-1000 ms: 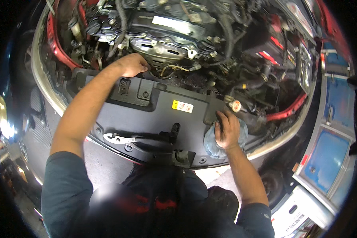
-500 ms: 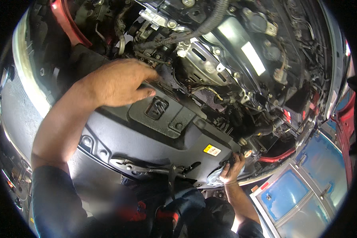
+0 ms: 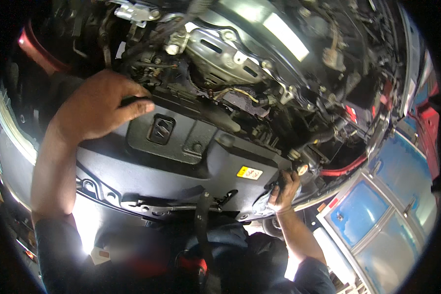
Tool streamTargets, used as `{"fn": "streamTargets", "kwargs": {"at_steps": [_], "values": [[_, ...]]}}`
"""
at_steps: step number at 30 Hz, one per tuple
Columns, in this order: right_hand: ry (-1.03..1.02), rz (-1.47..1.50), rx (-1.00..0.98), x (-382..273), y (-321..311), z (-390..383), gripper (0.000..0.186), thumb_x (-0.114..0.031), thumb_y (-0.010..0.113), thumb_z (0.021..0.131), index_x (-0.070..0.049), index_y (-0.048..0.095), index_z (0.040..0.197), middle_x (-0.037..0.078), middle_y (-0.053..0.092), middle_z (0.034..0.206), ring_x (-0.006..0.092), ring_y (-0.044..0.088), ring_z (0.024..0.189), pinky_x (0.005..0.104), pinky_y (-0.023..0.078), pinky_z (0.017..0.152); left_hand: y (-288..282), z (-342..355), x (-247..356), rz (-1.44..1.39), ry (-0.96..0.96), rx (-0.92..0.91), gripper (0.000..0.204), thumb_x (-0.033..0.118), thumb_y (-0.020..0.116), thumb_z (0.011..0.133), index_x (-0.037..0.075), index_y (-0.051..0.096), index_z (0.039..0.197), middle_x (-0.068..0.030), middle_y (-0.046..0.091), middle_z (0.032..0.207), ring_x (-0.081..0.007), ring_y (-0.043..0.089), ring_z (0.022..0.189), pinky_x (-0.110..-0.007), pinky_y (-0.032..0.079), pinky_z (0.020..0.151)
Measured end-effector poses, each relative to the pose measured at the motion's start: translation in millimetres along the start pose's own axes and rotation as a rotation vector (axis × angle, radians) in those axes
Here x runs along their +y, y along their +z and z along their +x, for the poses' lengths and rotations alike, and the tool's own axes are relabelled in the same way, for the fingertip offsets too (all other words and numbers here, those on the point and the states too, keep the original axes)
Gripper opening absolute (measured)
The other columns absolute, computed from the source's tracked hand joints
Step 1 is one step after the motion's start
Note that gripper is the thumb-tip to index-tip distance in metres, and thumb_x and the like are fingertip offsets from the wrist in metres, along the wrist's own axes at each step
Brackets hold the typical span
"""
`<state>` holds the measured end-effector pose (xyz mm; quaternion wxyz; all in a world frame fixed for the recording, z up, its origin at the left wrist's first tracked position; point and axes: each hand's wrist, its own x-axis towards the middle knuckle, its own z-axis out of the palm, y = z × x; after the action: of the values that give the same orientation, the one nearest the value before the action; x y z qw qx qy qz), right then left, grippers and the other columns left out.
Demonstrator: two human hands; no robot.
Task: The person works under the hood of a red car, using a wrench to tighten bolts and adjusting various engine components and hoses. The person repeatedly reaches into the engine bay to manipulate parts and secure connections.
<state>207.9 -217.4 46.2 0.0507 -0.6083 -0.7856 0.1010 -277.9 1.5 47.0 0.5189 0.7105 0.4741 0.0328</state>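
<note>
A long black plastic radiator cover (image 3: 201, 174) lies across the front of an open engine bay. Over the back edge of its left part, my left hand (image 3: 100, 105) is curled, thumb bent toward the fingers; some fingertips are hidden. Right of that hand sits a raised emblem (image 3: 161, 129) on the cover. At the cover's right end, my right hand (image 3: 285, 191) has bent fingers and bunches a greyish rag (image 3: 263, 205) against the plastic. A yellow and white sticker (image 3: 250, 172) is left of this hand. Beside its fingertips shows a round cap (image 3: 303, 169).
Behind the cover is the engine, with a metal heat shield (image 3: 223, 56) and a black hose (image 3: 323, 134). Red body panel (image 3: 44, 54) shows at far left. A blue and grey door (image 3: 362, 218) stands at right. A dark strap (image 3: 202, 220) hangs before my body.
The view has shifted, so engine and cover appear farther left and higher. My left hand appears farther left along the cover's back edge. My right hand stays at the cover's right end with the rag.
</note>
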Motion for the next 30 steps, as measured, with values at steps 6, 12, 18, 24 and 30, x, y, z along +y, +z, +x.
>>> {"fn": "streamTargets", "kwargs": {"at_steps": [6, 12, 18, 24, 30], "values": [[0.002, 0.005, 0.093, -7.7, -6.7, 6.9, 0.045, -0.021, 0.056, 0.076, -0.002, 0.058, 0.117, 0.026, 0.051, 0.113, 0.0389, 0.053, 0.098, 0.0457, 0.043, 0.087, 17.7, 15.1, 17.8, -0.070, 0.193, 0.109, 0.027, 0.027, 0.065, 0.090, 0.004, 0.069, 0.102, -0.0146, 0.068, 0.104, -0.0318, 0.063, 0.101, -0.039, 0.048, 0.090], [0.017, 0.052, 0.130, -9.1, -14.3, 4.0, 0.045, -0.019, 0.061, 0.075, -0.005, 0.060, 0.118, 0.021, 0.053, 0.112, 0.0356, 0.053, 0.101, 0.0439, 0.043, 0.085, 71.5, 69.7, 74.8, 0.278, 0.320, 0.148, 0.026, 0.019, 0.052, 0.096, 0.001, 0.062, 0.112, -0.0196, 0.064, 0.108, -0.0371, 0.059, 0.106, -0.044, 0.047, 0.091], [0.055, 0.090, 0.143, -6.7, -17.2, -2.1, 0.050, -0.018, 0.065, 0.071, -0.009, 0.058, 0.120, 0.019, 0.054, 0.114, 0.0351, 0.053, 0.103, 0.0440, 0.044, 0.088, 118.7, 154.4, 127.8, 0.591, 0.021, -0.091, 0.029, 0.020, 0.054, 0.092, 0.001, 0.064, 0.111, -0.0224, 0.066, 0.108, -0.0371, 0.062, 0.102, -0.045, 0.049, 0.091], [0.061, 0.127, 0.149, -1.0, -16.0, -9.5, 0.047, -0.021, 0.067, 0.075, -0.010, 0.057, 0.120, 0.015, 0.054, 0.115, 0.0319, 0.054, 0.104, 0.0427, 0.045, 0.088, 143.0, 185.1, 127.0, 0.817, -0.066, -0.038, 0.028, 0.022, 0.062, 0.085, 0.003, 0.068, 0.104, -0.0210, 0.067, 0.106, -0.0354, 0.064, 0.101, -0.043, 0.051, 0.089], [0.048, 0.164, 0.220, 3.1, -11.6, -16.2, 0.040, -0.023, 0.065, 0.077, -0.007, 0.059, 0.113, 0.012, 0.055, 0.112, 0.0282, 0.055, 0.100, 0.0394, 0.044, 0.085, 146.6, 193.7, 110.7, 0.769, -0.024, -0.020, 0.031, 0.027, 0.065, 0.085, 0.009, 0.069, 0.110, -0.0197, 0.067, 0.107, -0.0348, 0.063, 0.102, -0.043, 0.050, 0.089]]}}
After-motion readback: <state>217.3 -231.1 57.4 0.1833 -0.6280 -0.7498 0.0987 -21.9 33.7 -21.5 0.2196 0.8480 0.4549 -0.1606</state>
